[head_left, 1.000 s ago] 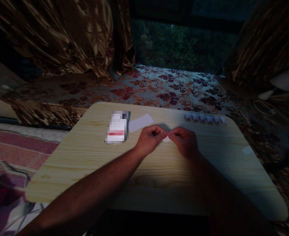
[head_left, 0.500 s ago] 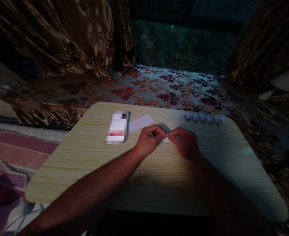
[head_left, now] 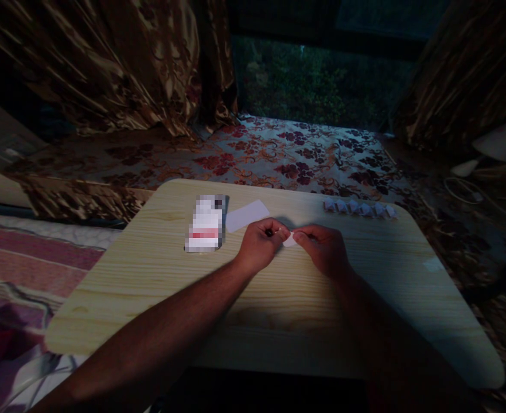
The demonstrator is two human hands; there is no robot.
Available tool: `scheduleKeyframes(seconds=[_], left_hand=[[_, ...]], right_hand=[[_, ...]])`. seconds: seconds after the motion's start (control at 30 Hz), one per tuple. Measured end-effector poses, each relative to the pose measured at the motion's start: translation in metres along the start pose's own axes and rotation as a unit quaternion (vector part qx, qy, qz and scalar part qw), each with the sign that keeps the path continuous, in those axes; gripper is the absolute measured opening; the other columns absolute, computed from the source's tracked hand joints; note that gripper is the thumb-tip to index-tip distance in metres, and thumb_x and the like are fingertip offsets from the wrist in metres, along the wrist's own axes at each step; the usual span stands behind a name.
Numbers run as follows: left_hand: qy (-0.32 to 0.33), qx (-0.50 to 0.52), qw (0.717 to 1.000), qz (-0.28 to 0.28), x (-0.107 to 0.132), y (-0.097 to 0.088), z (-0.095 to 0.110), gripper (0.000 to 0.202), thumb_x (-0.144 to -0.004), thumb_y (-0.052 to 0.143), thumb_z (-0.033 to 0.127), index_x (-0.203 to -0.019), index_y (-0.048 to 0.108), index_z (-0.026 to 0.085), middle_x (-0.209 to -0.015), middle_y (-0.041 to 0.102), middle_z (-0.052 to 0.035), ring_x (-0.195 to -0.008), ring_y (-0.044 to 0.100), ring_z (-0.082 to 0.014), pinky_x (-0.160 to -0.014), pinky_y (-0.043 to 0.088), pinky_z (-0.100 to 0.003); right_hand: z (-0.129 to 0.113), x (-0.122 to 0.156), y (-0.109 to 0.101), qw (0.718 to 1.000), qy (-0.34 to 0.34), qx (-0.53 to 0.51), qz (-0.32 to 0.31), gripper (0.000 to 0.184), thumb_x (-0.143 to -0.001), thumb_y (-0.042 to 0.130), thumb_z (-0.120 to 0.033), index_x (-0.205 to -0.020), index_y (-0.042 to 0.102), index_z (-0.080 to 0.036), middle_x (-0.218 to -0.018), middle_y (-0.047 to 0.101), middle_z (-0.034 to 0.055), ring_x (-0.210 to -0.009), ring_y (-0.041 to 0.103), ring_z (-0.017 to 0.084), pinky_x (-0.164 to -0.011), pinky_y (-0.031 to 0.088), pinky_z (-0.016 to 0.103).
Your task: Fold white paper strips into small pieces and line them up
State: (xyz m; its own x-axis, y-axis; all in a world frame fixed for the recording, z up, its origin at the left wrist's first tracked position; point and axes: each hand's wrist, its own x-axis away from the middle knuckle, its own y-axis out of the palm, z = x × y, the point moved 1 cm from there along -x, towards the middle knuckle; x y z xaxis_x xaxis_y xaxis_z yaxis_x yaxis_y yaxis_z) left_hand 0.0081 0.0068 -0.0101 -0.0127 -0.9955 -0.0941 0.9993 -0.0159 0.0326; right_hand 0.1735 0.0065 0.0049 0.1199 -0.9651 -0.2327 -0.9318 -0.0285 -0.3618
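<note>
Between my two hands is a small piece of white paper (head_left: 290,241), pinched from both sides just above the table. My left hand (head_left: 261,244) is closed on its left edge with thumb and forefinger. My right hand (head_left: 324,248) pinches the right edge, its fingertips close to those of the left. The fingers cover most of the paper's upper part. Beyond my left hand lies a flat pale sheet of paper (head_left: 247,215). Several small folded pieces (head_left: 360,208) with pale tops stand in a row near the far right edge.
A phone-like white object (head_left: 205,223), blurred by pixelation, lies on the wooden table (head_left: 150,292) left of the sheet. A small pale scrap (head_left: 434,264) is near the right edge. Behind the table is a ledge with floral cloth (head_left: 296,149); a striped bed cover (head_left: 42,252) is at left.
The white paper has tilted slightly between my fingers, and more of its lower part shows. My right fingertips have shifted a little. The other things have stayed in place.
</note>
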Motion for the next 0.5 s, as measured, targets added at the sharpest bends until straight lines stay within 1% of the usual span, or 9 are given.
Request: scheduleKeyframes(seconds=[0.07,0.1,0.13,0.17,0.2,0.23,0.3,0.37,0.5], left_hand=[[0.001,-0.007,1.0,0.024,-0.001,-0.001,0.0,0.016,-0.075,0.073,0.03,-0.071,0.068,0.015,-0.067,0.065,-0.0009,-0.061,0.054,-0.0114,-0.061,0.042,-0.025],[0.003,-0.008,0.999,0.033,-0.001,-0.001,-0.001,0.016,-0.076,0.073,0.03,-0.072,0.068,0.015,-0.068,0.065,-0.0008,-0.062,0.054,-0.0113,-0.061,0.041,-0.025],[0.006,-0.006,0.999,0.039,-0.001,-0.001,-0.001,0.015,-0.076,0.073,0.03,-0.073,0.069,0.016,-0.068,0.066,-0.0007,-0.062,0.054,-0.0111,-0.06,0.041,-0.024],[0.009,-0.003,0.999,0.044,-0.002,-0.001,-0.001,0.015,-0.076,0.073,0.03,-0.074,0.069,0.016,-0.069,0.066,-0.0006,-0.062,0.054,-0.0109,-0.059,0.04,-0.024],[0.011,0.002,0.999,0.046,-0.002,-0.001,-0.001,0.014,-0.075,0.073,0.029,-0.075,0.07,0.016,-0.068,0.066,-0.0004,-0.061,0.054,-0.0105,-0.058,0.039,-0.023],[0.01,0.006,0.999,0.047,-0.002,-0.001,-0.001,0.014,-0.075,0.073,0.029,-0.075,0.07,0.016,-0.067,0.065,0.0001,-0.059,0.052,-0.01,-0.056,0.038,-0.023],[0.006,0.008,0.999,0.049,-0.002,0.0,-0.001,0.014,-0.074,0.074,0.029,-0.075,0.07,0.016,-0.062,0.062,0.0014,-0.055,0.049,-0.0087,-0.053,0.034,-0.022],[0.002,0.006,0.999,0.051,-0.002,0.001,-0.001,0.015,-0.074,0.074,0.03,-0.075,0.07,0.016,-0.057,0.059,0.0025,-0.051,0.045,-0.0078,-0.051,0.032,-0.021],[-0.007,0.0,0.998,0.06,-0.001,0.001,0.0,0.015,-0.075,0.073,0.031,-0.076,0.07,0.016,-0.054,0.056,0.0035,-0.049,0.043,-0.0075,-0.048,0.03,-0.021]], right_hand=[[0.004,-0.003,-0.001,0.999,0.015,-0.03,0.04,0.03,-0.088,0.057,-0.041,-0.089,0.077,-0.019,-0.076,0.074,0.0038,-0.071,0.066,0.017,-0.065,0.049,0.027],[0.006,-0.005,-0.002,0.995,0.02,-0.047,0.088,0.038,-0.091,0.051,-0.045,-0.09,0.077,-0.018,-0.075,0.073,0.005,-0.069,0.066,0.017,-0.063,0.049,0.027],[0.008,-0.006,-0.004,0.99,0.029,-0.052,0.13,0.042,-0.093,0.046,-0.047,-0.093,0.076,-0.017,-0.071,0.072,0.0049,-0.063,0.063,0.016,-0.06,0.048,0.026],[0.01,-0.007,-0.006,0.986,0.039,-0.043,0.159,0.042,-0.093,0.047,-0.047,-0.097,0.075,-0.016,-0.062,0.068,0.003,-0.055,0.059,0.014,-0.056,0.046,0.025],[0.011,-0.008,-0.008,0.983,0.05,-0.027,0.174,0.041,-0.092,0.049,-0.047,-0.098,0.075,-0.015,-0.051,0.061,-0.0005,-0.046,0.052,0.012,-0.049,0.042,0.024],[0.012,-0.009,-0.011,0.981,0.063,-0.021,0.181,0.04,-0.091,0.051,-0.046,-0.099,0.075,-0.015,-0.043,0.052,-0.0037,-0.039,0.043,0.011,-0.043,0.035,0.023],[0.012,-0.01,-0.015,0.979,0.068,-0.025,0.189,0.037,-0.088,0.056,-0.043,-0.103,0.075,-0.015,-0.039,0.045,-0.0062,-0.036,0.038,0.009,-0.04,0.031,0.022],[0.011,-0.01,-0.017,0.979,0.059,-0.028,0.191,0.036,-0.086,0.06,-0.04,-0.105,0.076,-0.014,-0.04,0.047,-0.006,-0.037,0.039,0.009,-0.041,0.031,0.022],[0.009,-0.009,-0.015,0.981,0.051,-0.016,0.187,0.032,-0.082,0.063,-0.035,-0.105,0.077,-0.015,-0.046,0.057,-0.0033,-0.04,0.045,0.01,-0.044,0.036,0.023]])
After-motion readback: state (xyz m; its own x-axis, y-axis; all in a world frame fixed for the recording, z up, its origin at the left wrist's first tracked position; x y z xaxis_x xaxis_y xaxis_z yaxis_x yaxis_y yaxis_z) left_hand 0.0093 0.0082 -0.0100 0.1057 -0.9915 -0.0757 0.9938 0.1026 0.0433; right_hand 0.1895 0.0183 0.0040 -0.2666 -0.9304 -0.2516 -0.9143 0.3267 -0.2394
